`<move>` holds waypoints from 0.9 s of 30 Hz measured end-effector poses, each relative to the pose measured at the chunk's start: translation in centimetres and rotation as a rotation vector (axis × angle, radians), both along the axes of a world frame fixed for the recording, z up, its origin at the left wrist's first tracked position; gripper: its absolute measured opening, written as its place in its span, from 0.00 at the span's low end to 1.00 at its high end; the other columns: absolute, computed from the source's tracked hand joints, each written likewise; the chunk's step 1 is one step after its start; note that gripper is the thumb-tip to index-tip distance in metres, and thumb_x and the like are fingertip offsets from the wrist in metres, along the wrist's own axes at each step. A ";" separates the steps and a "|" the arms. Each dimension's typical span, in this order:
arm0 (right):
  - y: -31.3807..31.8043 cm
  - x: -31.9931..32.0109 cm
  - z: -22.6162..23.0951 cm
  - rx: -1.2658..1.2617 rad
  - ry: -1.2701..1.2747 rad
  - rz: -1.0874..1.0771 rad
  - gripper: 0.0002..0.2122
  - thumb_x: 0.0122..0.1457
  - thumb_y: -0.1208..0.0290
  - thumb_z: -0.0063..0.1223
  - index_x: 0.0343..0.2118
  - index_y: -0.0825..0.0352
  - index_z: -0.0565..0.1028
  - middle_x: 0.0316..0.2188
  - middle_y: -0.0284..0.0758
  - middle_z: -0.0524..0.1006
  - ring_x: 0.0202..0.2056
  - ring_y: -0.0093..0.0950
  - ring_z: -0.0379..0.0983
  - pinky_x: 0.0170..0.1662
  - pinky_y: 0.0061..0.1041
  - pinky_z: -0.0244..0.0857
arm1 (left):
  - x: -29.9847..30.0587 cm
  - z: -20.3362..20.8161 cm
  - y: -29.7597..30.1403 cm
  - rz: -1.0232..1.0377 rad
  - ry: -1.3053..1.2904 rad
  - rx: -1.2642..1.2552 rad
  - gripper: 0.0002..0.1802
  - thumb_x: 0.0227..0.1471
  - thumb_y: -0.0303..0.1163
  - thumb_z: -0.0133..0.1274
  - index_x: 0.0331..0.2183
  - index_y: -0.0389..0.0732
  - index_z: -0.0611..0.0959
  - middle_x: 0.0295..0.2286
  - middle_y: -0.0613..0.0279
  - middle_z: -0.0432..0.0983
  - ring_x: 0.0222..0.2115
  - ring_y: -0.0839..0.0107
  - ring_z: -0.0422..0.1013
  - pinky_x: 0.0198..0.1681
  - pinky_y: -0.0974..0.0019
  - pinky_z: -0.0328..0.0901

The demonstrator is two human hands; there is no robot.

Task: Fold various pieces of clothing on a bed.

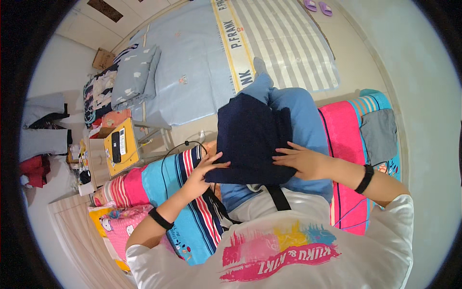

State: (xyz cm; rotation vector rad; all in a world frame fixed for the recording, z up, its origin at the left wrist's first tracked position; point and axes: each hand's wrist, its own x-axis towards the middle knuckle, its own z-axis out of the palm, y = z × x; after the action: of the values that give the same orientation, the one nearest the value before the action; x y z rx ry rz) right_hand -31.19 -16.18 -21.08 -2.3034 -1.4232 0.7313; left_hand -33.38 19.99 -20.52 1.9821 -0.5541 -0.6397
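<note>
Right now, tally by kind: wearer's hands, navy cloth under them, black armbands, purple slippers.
Hands, left hand and right hand: 2
Navy cloth, seemingly a single piece: 1
Black armbands: 2
Purple slippers: 2
Total: 7

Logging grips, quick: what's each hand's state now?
Left hand: open, fingers resting on the dark navy, roughly rectangular cloth.
Right hand: open, fingers spread on that cloth.
</note>
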 end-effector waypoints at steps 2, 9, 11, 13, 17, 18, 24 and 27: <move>-0.9 0.8 1.4 0.114 0.271 -0.099 0.27 0.49 0.74 0.52 0.55 0.67 0.63 0.55 0.45 0.63 0.60 0.32 0.54 0.63 0.38 0.43 | 0.3 0.4 1.0 0.084 0.099 -0.087 0.17 0.51 0.31 0.51 0.44 0.39 0.77 0.44 0.63 0.74 0.50 0.69 0.65 0.60 0.58 0.46; -0.4 7.7 -0.3 0.363 0.854 -0.869 0.20 0.60 0.64 0.41 0.53 0.67 0.65 0.45 0.38 0.74 0.49 0.31 0.68 0.56 0.31 0.56 | 8.3 -1.6 -1.6 0.729 0.542 -0.482 0.26 0.58 0.47 0.44 0.46 0.33 0.74 0.41 0.60 0.74 0.41 0.73 0.70 0.48 0.70 0.62; 1.0 9.5 -2.2 1.042 1.521 -1.018 0.22 0.61 0.56 0.39 0.53 0.66 0.66 0.48 0.36 0.72 0.50 0.31 0.67 0.56 0.31 0.56 | 10.6 -2.4 -3.2 0.789 0.634 -0.547 0.27 0.57 0.47 0.44 0.48 0.33 0.72 0.43 0.58 0.73 0.43 0.71 0.70 0.50 0.69 0.61; 3.8 9.3 0.6 0.935 1.462 -1.185 0.24 0.60 0.53 0.38 0.53 0.66 0.66 0.49 0.36 0.71 0.51 0.31 0.66 0.56 0.31 0.55 | 11.5 -3.5 -3.4 0.791 0.789 -0.599 0.29 0.57 0.48 0.44 0.51 0.34 0.68 0.47 0.57 0.70 0.47 0.68 0.67 0.52 0.67 0.60; 3.5 9.1 -1.3 0.719 1.286 -1.150 0.27 0.56 0.60 0.51 0.56 0.65 0.60 0.53 0.36 0.66 0.54 0.29 0.62 0.58 0.29 0.52 | 10.8 -4.4 -2.6 0.579 0.775 -0.556 0.27 0.55 0.41 0.49 0.52 0.37 0.67 0.48 0.58 0.69 0.49 0.68 0.65 0.52 0.65 0.60; 3.3 9.0 -1.8 0.598 1.042 -1.091 0.29 0.55 0.65 0.54 0.58 0.65 0.57 0.54 0.36 0.65 0.55 0.28 0.61 0.58 0.28 0.51 | 10.4 -4.6 -2.7 0.575 0.781 -0.554 0.27 0.55 0.41 0.49 0.52 0.37 0.67 0.48 0.58 0.69 0.49 0.68 0.65 0.52 0.65 0.60; 4.0 9.5 -4.6 0.885 0.809 -1.066 0.30 0.56 0.78 0.50 0.60 0.64 0.51 0.53 0.37 0.65 0.55 0.29 0.59 0.59 0.26 0.49 | 10.6 -6.5 -2.0 0.645 0.452 -0.467 0.21 0.58 0.34 0.45 0.51 0.36 0.68 0.46 0.59 0.70 0.46 0.72 0.66 0.50 0.68 0.60; 3.7 8.5 -7.0 0.798 0.783 -1.186 0.32 0.56 0.77 0.50 0.61 0.64 0.48 0.54 0.38 0.63 0.55 0.30 0.58 0.58 0.25 0.50 | 10.7 -7.7 -2.6 0.708 0.468 -0.367 0.20 0.59 0.33 0.43 0.51 0.37 0.67 0.46 0.60 0.70 0.44 0.72 0.67 0.49 0.68 0.61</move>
State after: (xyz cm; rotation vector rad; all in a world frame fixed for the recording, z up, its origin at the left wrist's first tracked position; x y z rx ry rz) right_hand -22.64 -12.52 -28.12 -1.4856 0.1165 0.4258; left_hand -22.71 17.42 -28.21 1.4649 0.2992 -0.4780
